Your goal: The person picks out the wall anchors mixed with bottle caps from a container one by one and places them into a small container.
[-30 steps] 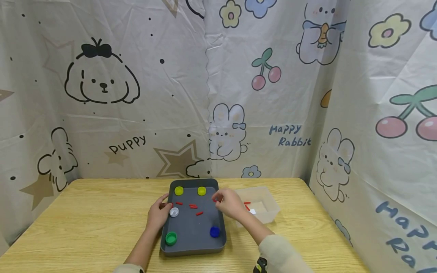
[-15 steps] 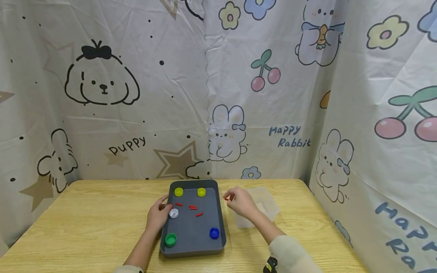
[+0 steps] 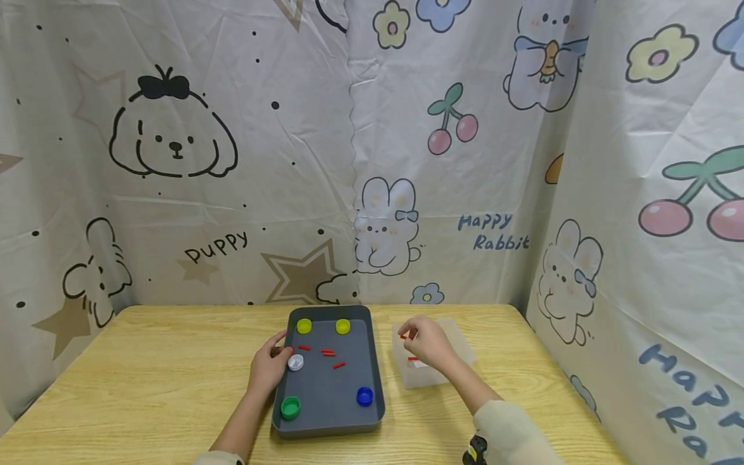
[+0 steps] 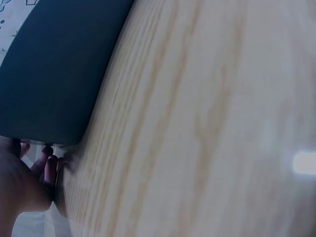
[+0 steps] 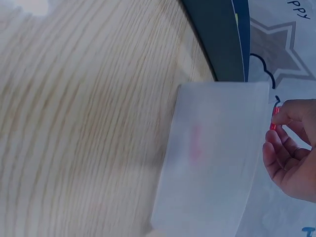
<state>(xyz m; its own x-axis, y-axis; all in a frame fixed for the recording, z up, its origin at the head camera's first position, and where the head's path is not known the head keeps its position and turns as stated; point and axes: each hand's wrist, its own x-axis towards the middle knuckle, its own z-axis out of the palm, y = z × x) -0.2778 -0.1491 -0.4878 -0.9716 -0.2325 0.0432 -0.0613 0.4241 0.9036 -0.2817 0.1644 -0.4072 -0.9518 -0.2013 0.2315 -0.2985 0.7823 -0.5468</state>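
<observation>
My left hand (image 3: 268, 369) grips the left wall of a dark grey tray (image 3: 331, 423), thumb over the rim and fingers outside; in the left wrist view the tray hides part of the hand. Between the thumb and fingers of my right hand (image 3: 427, 342) is a small red stick (image 5: 275, 118), pinched above a translucent plastic box (image 3: 465, 345). Another red stick (image 3: 413, 358) lies in that box, next to something white. Several red sticks (image 3: 339, 365) lie loose on the tray floor, near the white round cap (image 3: 296, 362) by the left wall.
Two yellow caps (image 3: 343, 327) stand at the tray's far end. A green cap (image 3: 290, 407) is in its near left corner, a blue cap (image 3: 365, 396) near right. All rest on a wooden table (image 3: 145, 381), with a printed curtain (image 3: 290, 161) behind.
My right hand has moved right with the red stick, from the tray's right edge to over the translucent box. My left hand has kept its hold on the tray.
</observation>
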